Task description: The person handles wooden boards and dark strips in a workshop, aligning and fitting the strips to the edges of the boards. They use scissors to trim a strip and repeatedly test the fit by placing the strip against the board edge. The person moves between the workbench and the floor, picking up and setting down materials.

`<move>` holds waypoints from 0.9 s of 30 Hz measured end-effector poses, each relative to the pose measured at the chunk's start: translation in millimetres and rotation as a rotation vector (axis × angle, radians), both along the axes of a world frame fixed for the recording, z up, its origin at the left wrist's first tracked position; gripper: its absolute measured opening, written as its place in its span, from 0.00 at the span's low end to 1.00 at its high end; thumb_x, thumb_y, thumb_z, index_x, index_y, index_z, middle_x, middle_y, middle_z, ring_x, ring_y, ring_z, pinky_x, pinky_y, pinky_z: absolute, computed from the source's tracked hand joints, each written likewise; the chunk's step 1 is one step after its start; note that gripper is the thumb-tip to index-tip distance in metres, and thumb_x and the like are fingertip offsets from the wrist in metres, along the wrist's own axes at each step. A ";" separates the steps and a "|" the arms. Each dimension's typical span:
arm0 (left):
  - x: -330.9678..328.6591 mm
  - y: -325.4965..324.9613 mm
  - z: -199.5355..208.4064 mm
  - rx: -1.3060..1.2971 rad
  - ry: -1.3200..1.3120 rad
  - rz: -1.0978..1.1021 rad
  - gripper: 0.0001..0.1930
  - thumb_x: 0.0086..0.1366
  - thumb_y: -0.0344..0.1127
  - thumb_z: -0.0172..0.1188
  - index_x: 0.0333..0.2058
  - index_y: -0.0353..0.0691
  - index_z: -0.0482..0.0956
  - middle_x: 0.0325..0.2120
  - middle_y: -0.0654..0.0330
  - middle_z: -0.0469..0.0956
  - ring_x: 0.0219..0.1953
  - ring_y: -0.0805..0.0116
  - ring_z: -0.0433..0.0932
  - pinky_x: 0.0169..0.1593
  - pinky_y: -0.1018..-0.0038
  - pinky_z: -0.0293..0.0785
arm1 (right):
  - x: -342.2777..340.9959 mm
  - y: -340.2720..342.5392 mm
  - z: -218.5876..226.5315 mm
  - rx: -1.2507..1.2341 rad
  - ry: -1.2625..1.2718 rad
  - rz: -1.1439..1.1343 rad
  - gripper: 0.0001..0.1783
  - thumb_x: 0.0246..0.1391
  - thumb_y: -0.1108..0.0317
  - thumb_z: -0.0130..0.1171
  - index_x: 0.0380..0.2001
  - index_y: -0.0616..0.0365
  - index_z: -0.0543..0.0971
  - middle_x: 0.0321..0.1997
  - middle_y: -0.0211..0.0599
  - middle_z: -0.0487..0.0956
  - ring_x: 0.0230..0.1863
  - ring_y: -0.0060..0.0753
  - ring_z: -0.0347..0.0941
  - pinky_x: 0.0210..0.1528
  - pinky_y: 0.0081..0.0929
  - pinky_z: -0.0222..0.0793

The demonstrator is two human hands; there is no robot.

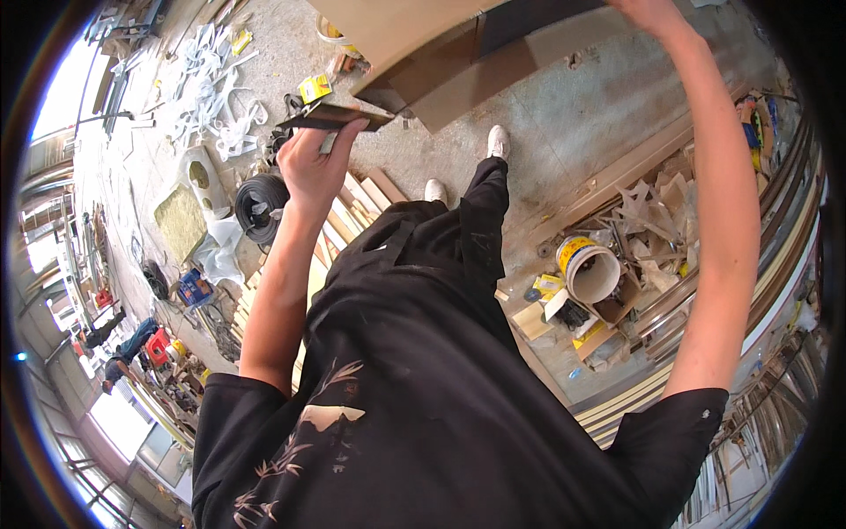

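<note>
My left hand (313,167) is closed, thumb against fingers, on a dark flat strip (348,115) with a lighter edge. Beyond it, a large tan board (397,35) with a dark band (529,22) along its near side reaches out of the top of the view. My right arm stretches far forward; my right hand (650,16) is at the top edge, beside the board's right end. Its fingers are cut off by the frame, so what it touches is hidden. A small yellow box (315,87) lies just past the strip.
A black coil (261,208) and wooden slats (352,203) lie left of my legs. On the right are a white bucket (592,271), cardboard scraps (648,212) and long profiles (775,229). White plastic strips (211,88) litter the far-left floor. Another person (115,370) bends over at far left.
</note>
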State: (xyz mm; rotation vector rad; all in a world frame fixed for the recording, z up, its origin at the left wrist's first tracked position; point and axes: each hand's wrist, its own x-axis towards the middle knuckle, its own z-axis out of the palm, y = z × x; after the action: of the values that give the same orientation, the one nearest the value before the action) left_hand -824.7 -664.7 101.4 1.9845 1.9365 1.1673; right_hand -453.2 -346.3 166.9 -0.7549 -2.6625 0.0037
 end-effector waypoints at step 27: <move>21.2 16.7 -38.2 0.001 0.013 0.121 0.08 0.61 0.34 0.75 0.39 0.41 0.89 0.30 0.59 0.89 0.31 0.73 0.88 0.37 0.77 0.81 | -2.4 22.8 -6.2 0.024 -0.094 0.007 0.25 0.46 0.54 0.74 0.34 0.63 0.75 0.39 0.53 0.78 0.48 0.60 0.74 0.49 0.48 0.71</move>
State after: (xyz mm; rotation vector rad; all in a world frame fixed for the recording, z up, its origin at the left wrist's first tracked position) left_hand -803.5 -648.0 63.2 1.9040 2.0889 1.1856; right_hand -455.6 -323.5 160.7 -0.7554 -2.7490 -0.0636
